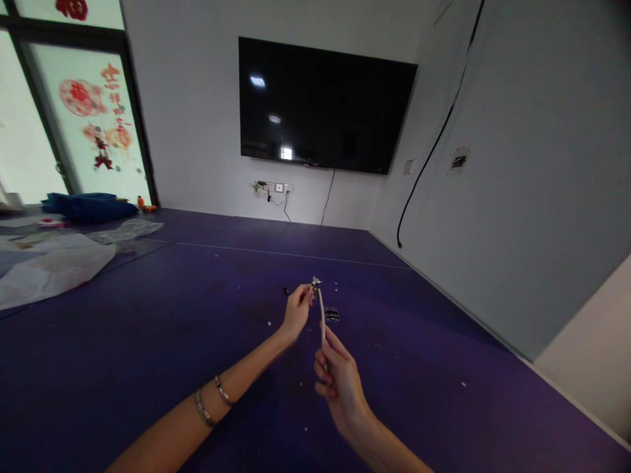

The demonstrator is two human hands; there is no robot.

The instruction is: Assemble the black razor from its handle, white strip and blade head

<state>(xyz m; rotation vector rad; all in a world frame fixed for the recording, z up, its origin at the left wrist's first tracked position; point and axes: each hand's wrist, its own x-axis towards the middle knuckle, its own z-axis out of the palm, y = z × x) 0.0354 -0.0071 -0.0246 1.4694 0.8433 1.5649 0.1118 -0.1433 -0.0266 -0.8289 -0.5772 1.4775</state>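
My left hand (298, 310) reaches forward, its fingertips pinching a small shiny whitish piece (315, 282) whose kind is too small to make out. Closer to me, my right hand (340, 380) is closed around a thin white strip or cable (323, 314). That strip rises from the right fingers, and its far end comes up beside the small piece; whether the two touch I cannot tell. Just past the right hand, a small flat dark part (332, 314) lies on the purple surface (236, 368). A tiny black item (286, 290) lies left of the left fingertips.
White scraps dot the purple surface. Clear plastic sheeting (64, 266) and a blue cloth heap (89, 206) lie at the left. A television (325, 105) hangs on the far wall above sockets (279, 188). A black cable (434, 144) dangles along the right wall.
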